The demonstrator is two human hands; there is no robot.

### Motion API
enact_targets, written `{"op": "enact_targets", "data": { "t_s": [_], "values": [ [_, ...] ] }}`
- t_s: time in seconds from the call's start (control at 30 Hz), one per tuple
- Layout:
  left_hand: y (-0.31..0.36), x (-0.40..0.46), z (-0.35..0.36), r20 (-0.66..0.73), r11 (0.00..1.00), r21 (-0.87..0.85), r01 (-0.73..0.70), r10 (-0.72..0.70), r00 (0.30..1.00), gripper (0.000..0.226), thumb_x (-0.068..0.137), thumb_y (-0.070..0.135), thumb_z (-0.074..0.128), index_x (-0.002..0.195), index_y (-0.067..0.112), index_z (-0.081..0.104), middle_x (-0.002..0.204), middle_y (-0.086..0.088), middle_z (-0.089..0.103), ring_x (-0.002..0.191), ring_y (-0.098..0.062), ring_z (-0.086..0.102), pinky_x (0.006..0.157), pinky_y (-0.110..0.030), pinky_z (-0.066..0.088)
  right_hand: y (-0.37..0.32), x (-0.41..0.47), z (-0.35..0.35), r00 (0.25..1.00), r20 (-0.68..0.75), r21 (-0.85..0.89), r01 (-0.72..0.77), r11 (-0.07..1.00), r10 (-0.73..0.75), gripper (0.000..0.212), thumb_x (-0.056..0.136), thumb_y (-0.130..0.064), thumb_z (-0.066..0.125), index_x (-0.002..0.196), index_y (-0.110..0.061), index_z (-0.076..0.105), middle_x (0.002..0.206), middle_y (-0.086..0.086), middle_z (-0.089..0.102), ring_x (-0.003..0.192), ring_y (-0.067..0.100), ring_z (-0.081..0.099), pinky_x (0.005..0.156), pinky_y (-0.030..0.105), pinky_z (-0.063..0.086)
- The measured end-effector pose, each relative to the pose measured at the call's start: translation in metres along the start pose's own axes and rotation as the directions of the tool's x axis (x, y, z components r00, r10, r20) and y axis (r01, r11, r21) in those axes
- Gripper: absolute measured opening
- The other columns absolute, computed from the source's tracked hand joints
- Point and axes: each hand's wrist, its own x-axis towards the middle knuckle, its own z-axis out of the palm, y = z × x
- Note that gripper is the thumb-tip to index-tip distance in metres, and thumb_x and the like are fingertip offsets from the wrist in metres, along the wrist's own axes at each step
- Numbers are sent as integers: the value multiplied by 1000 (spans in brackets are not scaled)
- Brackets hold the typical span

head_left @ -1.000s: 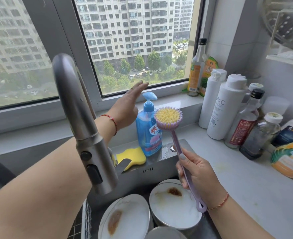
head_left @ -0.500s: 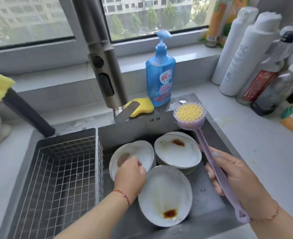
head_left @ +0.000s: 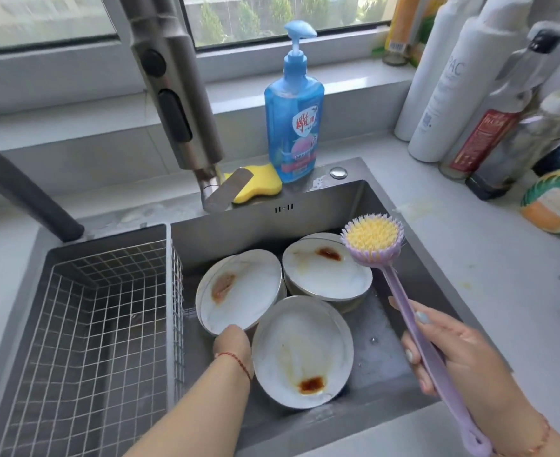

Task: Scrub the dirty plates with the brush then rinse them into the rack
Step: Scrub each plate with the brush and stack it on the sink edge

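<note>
Three dirty white plates lie in the steel sink [head_left: 384,367]. The left plate [head_left: 249,288] has a brown smear, the back plate [head_left: 328,275] a dark stain, and the front plate [head_left: 301,351] a dark red-brown spot. My left hand [head_left: 232,343] reaches down to the lower edge of the left plate; its fingers are hidden under the plate. My right hand [head_left: 453,354] grips the lilac handle of the brush [head_left: 372,240], held above the sink's right side with its yellow bristles facing up. The wire rack [head_left: 84,324] sits in the sink's left part.
The grey tap [head_left: 173,94] hangs over the sink's back edge. A blue soap bottle [head_left: 293,113] and a yellow sponge [head_left: 259,183] stand behind the sink. Several bottles [head_left: 470,87] crowd the counter at the back right. A dark handle [head_left: 24,192] slants in from the left.
My left hand dropped from the window ledge into the sink and moved to the left plate's lower edge. The brush stayed raised in my right hand while my view tilted down.
</note>
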Motion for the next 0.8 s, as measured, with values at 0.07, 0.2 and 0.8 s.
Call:
{"op": "enact_targets", "data": {
  "t_s": [0.07,0.2,0.8],
  "values": [
    [2,-3,1,-2,993,-110,-42,42,999,53,101,10,37,152,11,21,116,-10,52,95,-34,61,69,-39,57,1,-1,-4,1000,-20,-15,-20,1000,20,40,78,-28,53,115,-20,65,58,17,46,34,21,40,32,22,38],
    [10,-18,-1,45,993,-108,-56,62,997,45,100,13,38,144,12,36,104,-16,58,81,-31,62,55,-39,57,0,-3,0,999,-10,-42,-33,999,32,57,61,-49,78,112,-26,69,59,16,49,36,21,42,33,25,39],
    [20,-62,-35,423,985,-131,-109,155,893,52,86,-14,31,133,3,46,127,-26,58,109,-47,59,73,-54,60,-9,7,56,990,119,-552,8,834,70,42,91,-2,45,114,-35,58,73,-8,59,47,2,43,46,14,34]
  ]
}}
